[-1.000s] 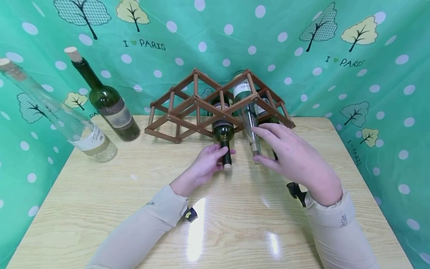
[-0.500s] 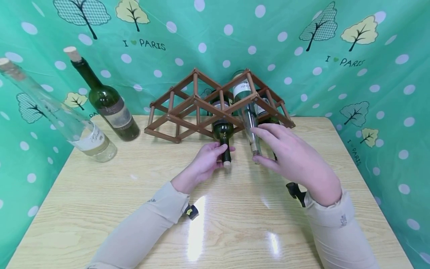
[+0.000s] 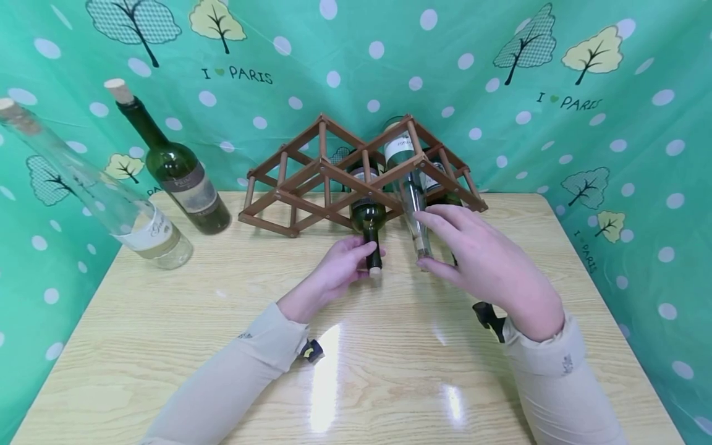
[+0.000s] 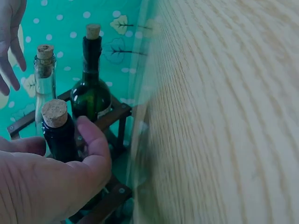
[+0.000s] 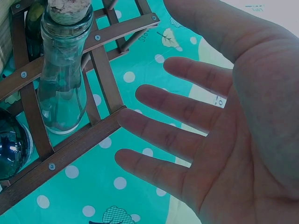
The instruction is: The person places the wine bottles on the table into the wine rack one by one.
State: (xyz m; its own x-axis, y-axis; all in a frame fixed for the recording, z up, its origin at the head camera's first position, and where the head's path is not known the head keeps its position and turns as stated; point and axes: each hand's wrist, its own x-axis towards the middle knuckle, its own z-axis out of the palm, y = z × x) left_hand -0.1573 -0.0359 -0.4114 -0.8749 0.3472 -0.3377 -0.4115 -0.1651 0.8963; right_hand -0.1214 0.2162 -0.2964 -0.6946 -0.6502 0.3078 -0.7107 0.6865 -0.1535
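I'm pinching the dark green glass bottle (image 3: pixel 369 217) with my left hand (image 3: pixel 342 262); it's lying in the brown wooden rack (image 3: pixel 322 167), poking out a bit less now, so maybe settling. My right hand (image 3: pixel 484 259) is holding nothing, fingers apart.

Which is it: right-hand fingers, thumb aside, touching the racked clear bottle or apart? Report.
Apart: in the right wrist view, rack and cloth show between the fingers and clear bottle.
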